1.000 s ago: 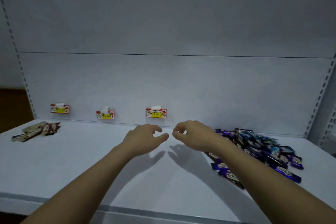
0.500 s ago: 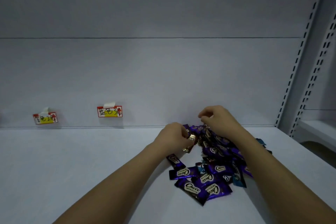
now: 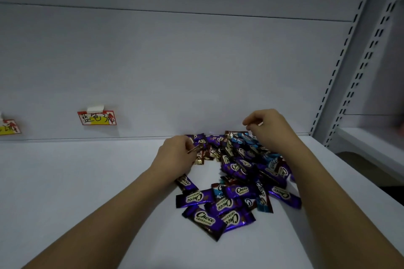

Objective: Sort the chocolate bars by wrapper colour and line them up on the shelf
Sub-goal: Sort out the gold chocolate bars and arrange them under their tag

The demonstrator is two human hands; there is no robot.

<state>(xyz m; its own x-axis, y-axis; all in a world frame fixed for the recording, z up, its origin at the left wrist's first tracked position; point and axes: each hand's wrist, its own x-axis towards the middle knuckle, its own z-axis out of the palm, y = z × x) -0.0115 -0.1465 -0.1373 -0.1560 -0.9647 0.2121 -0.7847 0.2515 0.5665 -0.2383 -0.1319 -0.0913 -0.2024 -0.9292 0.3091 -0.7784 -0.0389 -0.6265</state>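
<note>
- A gold-and-brown chocolate bar (image 3: 195,149) is pinched between the curled fingers and thumb of the left hand (image 3: 175,155), at the near-left edge of the heap.
- The fingers of the right hand (image 3: 267,130) are seen curled downward above the back of the heap; a small pale edge shows at their tips, but whether anything is grasped cannot be told from this view.
- Just beside and below the left fingertips, a few more gold-and-brown bars (image 3: 204,157) are found lying on the shelf.
- Under and in front of the right fingers, light-blue bars (image 3: 240,138) are piled against the back panel, mixed with purple ones.
- Nearer than both hands, the pile of chocolate bars (image 3: 236,177) is spread loosely and unsorted; purple wrappers marked "Choco" (image 3: 204,218) lie overlapped at its near edge.
- The whole heap is carried by the white shelf (image 3: 76,192), whose surface extends well to the left of the left hand.
- Far to the left of the fingers, a red-and-yellow handwritten label (image 3: 97,118) is taped to the back panel, and a second label (image 3: 8,126) is cut off by the frame edge.
- To the right of the right hand, slotted uprights (image 3: 341,72) are seen.
</note>
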